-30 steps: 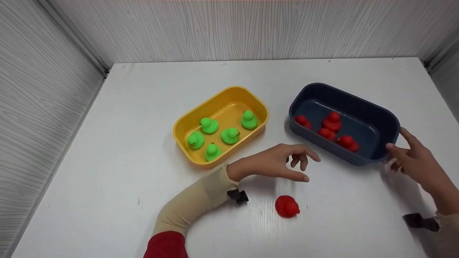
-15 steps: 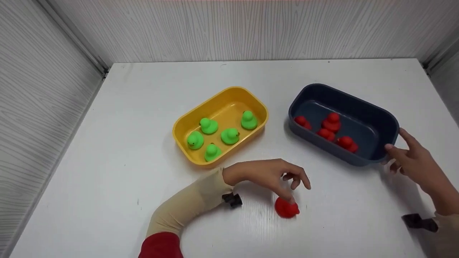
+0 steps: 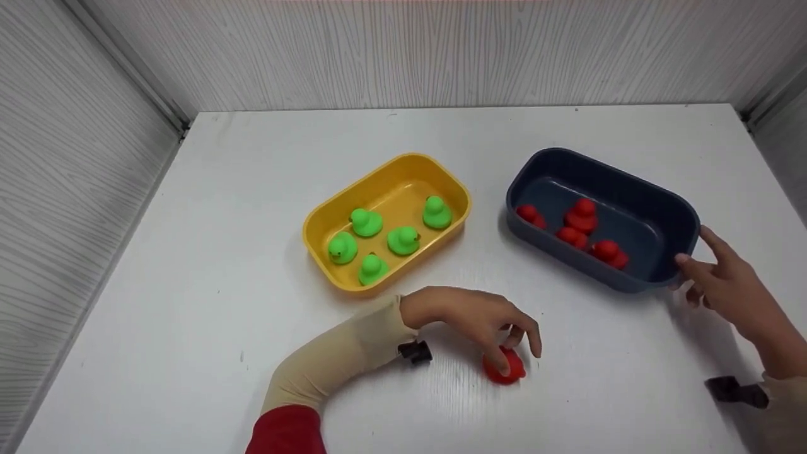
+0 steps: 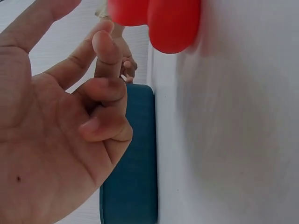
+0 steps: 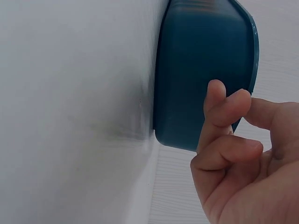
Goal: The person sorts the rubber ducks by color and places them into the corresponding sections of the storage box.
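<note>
In the head view a red toy duck (image 3: 514, 366) sits on the white table, partly covered by my left hand (image 3: 476, 318). The thumb hangs over the duck and the index finger reaches past its far side. From the left wrist, the duck (image 4: 173, 23) shows at the top, apart from the bent fingers (image 4: 108, 51). My right hand (image 3: 734, 287) holds the near right end of a dark blue bin (image 3: 630, 280), thumb over the rim and fingers against the outer wall (image 5: 196, 60). Several red ducks (image 3: 583, 216) lie inside that bin.
A yellow bin (image 3: 337, 277) with several green ducks (image 3: 403, 240) stands left of the blue one, behind my left forearm. White table surface (image 3: 189, 302) spreads to the left and front. Pale wood-grain panels (image 3: 410, 57) rise at the back and sides.
My left hand has come down and toward the front, from above and behind the loose red duck to over it. The right hand and both bins look the same.
</note>
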### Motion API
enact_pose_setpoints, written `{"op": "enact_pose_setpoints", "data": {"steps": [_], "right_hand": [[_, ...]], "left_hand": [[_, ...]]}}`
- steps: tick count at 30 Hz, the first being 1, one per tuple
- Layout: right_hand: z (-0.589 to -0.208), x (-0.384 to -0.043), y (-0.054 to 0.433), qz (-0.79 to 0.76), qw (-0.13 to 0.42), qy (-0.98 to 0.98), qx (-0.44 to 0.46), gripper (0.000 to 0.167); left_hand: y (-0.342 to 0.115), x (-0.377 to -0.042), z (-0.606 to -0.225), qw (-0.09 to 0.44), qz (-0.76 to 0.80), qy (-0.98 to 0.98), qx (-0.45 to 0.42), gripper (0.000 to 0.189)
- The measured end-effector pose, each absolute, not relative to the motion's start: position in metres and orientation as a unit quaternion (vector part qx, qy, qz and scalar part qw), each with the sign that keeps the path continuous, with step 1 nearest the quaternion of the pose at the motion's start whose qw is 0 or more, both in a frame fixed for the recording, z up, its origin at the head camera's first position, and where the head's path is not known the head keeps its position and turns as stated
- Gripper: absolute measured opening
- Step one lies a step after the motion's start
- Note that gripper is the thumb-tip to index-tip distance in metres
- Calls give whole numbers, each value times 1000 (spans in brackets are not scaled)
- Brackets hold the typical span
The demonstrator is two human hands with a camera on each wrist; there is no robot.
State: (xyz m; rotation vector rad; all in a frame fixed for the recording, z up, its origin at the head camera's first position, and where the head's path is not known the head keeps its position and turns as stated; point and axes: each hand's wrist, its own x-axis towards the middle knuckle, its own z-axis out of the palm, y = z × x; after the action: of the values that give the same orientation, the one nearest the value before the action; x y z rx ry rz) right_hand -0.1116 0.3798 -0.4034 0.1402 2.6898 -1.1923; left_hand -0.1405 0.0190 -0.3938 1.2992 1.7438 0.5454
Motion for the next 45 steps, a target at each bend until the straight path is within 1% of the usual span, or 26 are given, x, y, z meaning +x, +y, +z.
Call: {"op": "enact_pose_setpoints", "data": {"steps": [6,19,31,37,45], "right_hand": [[-403,-111,381,-409,94,906,47,77],[-402,-113,381,-409,93,907,48,77],[-404,-111,380,-414,101,904,46,76],[-404,-110,381,-413,100,904,42,75],[-403,-112,380,-401,103,909,48,75]], "left_hand": [[20,-138,-400,442,198,704,520,37],[21,-136,-404,431,150,715,530,32],[21,-134,-401,423,169,724,518,25],[19,-135,-399,407,201,734,506,26],[18,-139,-393,360,237,757,492,30]]}}
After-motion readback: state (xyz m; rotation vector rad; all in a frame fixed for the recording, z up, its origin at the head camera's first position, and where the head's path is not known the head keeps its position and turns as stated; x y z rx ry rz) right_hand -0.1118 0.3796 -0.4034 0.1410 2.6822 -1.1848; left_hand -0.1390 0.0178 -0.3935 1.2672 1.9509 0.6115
